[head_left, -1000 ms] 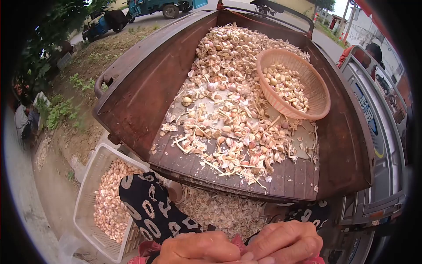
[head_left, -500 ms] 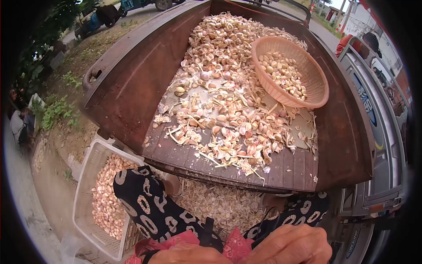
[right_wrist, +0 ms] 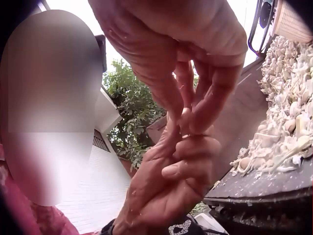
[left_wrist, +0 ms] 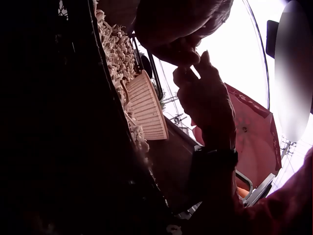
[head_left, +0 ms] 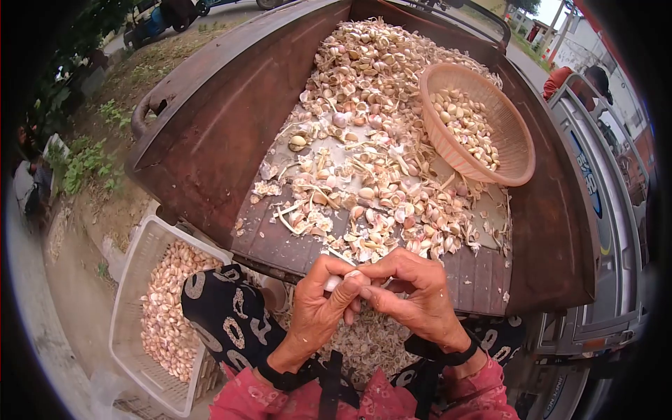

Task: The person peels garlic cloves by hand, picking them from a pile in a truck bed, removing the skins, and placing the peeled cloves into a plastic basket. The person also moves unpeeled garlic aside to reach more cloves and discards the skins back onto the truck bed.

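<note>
Over the front edge of the cart bed, both hands meet at the fingertips in the head view. My left hand (head_left: 318, 308) holds a pale garlic clove (head_left: 332, 283) in its curled fingers, and another clove (head_left: 355, 276) shows at its thumb tip. The right hand (head_left: 416, 294) pinches at that second clove with thumb and forefinger. In the right wrist view the fingers of both hands hide most of it. Garlic cloves and dry skins (head_left: 378, 199) lie spread over the bed beyond the hands.
A pink plastic basket (head_left: 521, 164) with peeled-looking cloves leans on the garlic heap at the right. A white crate (head_left: 133, 308) of cloves stands on the ground at left. Rusty side walls (head_left: 224, 133) flank the bed. Garlic skins (head_left: 371, 343) cover the ground between the legs.
Both hands have risen from the bottom edge of the head view to the bed's front edge, fingertips together, with garlic cloves now visible. The head view has shifted slightly.
</note>
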Action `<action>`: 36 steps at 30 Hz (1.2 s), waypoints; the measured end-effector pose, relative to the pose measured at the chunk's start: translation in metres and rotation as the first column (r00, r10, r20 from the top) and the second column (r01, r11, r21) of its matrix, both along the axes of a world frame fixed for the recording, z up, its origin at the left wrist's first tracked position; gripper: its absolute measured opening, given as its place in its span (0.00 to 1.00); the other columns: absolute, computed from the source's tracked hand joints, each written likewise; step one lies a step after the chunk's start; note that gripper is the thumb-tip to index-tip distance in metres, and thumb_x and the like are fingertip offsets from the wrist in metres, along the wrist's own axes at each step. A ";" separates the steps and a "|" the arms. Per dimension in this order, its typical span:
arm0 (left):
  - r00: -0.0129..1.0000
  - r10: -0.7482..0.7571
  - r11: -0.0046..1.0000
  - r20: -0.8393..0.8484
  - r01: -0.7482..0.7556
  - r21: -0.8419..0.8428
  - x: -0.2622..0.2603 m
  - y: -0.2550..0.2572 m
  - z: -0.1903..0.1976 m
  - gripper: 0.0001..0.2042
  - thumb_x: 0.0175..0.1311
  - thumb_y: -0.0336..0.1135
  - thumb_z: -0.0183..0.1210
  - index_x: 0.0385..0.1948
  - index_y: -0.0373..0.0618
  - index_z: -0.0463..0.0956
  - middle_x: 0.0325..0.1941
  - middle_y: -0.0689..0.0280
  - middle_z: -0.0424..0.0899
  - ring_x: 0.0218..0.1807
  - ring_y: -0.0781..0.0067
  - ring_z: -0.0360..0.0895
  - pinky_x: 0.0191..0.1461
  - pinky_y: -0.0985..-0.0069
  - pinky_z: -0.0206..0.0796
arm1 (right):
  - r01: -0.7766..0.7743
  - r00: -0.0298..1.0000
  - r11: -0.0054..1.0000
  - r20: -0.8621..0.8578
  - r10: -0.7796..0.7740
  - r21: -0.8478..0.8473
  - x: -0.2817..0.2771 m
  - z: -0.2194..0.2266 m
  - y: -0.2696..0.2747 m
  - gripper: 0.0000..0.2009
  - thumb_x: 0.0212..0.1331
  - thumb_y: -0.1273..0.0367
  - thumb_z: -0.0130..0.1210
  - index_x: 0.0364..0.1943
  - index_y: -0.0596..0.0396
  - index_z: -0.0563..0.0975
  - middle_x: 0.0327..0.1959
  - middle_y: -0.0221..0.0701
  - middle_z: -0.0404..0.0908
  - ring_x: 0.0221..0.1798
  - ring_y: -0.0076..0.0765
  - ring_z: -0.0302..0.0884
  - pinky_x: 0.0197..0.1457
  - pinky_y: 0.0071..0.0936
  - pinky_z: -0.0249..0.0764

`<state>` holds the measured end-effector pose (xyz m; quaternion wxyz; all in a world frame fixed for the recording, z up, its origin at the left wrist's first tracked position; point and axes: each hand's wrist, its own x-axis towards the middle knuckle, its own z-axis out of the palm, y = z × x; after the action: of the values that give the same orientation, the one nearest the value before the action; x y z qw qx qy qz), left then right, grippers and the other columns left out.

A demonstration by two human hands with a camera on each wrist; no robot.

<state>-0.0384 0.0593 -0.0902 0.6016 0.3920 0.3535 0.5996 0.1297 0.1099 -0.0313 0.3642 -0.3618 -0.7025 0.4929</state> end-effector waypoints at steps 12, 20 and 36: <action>0.827 0.063 0.974 0.558 0.071 -0.216 -0.042 0.040 -0.041 0.09 0.71 0.36 0.50 0.46 0.42 0.72 0.40 0.56 0.82 0.36 0.70 0.79 0.28 0.80 0.71 | -0.293 0.736 0.848 0.670 -0.094 0.441 -0.017 -0.071 0.115 0.04 0.58 0.76 0.57 0.35 0.59 0.74 0.36 0.41 0.76 0.40 0.51 0.76 0.40 0.41 0.72; 0.837 0.057 0.969 0.544 0.086 -0.233 -0.041 0.043 -0.042 0.09 0.71 0.37 0.54 0.45 0.43 0.74 0.39 0.62 0.81 0.35 0.75 0.78 0.28 0.80 0.69 | -0.378 0.883 0.854 -0.416 0.217 -0.358 -0.004 0.037 0.000 0.11 0.59 0.78 0.63 0.43 0.65 0.75 0.43 0.44 0.80 0.48 0.40 0.82 0.52 0.35 0.81; 0.875 -0.006 0.929 0.485 0.184 -0.322 -0.038 0.052 -0.023 0.06 0.70 0.32 0.54 0.42 0.41 0.75 0.39 0.59 0.82 0.39 0.67 0.82 0.41 0.75 0.79 | -0.496 0.427 0.807 -0.719 0.548 0.320 -0.007 0.088 -0.062 0.04 0.56 0.81 0.62 0.32 0.72 0.80 0.33 0.54 0.82 0.33 0.49 0.84 0.31 0.34 0.79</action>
<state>-0.0763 0.1115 -0.1134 0.7600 0.1339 0.2781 0.5719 0.1231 0.0479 0.0562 0.4726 0.1377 -0.5604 0.6660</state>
